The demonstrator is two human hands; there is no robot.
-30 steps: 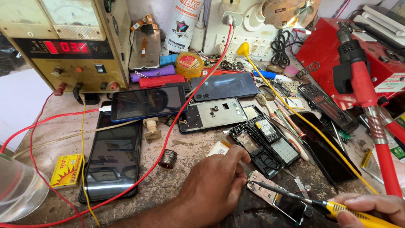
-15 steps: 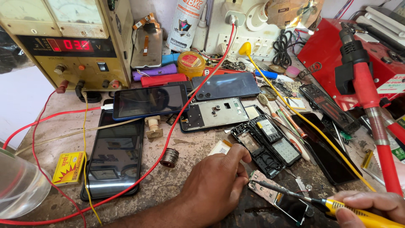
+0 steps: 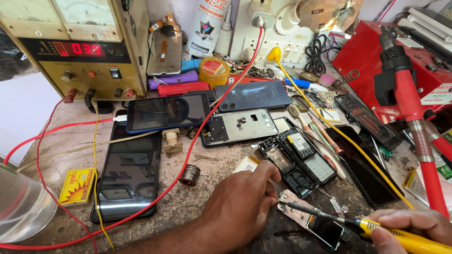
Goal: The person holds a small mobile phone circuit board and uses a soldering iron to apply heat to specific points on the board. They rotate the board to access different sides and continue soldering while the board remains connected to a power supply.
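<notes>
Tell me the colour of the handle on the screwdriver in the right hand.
Yellow: the screwdriver in the right hand has a yellow handle, seen in the head view.

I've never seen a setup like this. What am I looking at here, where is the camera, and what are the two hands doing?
This is one picture from a camera worn on a person's head, looking down at a cluttered workbench. There is no machine arm: both hands are the person's own. The left hand presses down beside a small circuit board. The right hand holds a yellow-handled screwdriver with its tip on that board. Around them lie several phones, an opened phone frame, a power supply box with a red number display, red wires, a matchbox and a red hot-air tool.
</notes>
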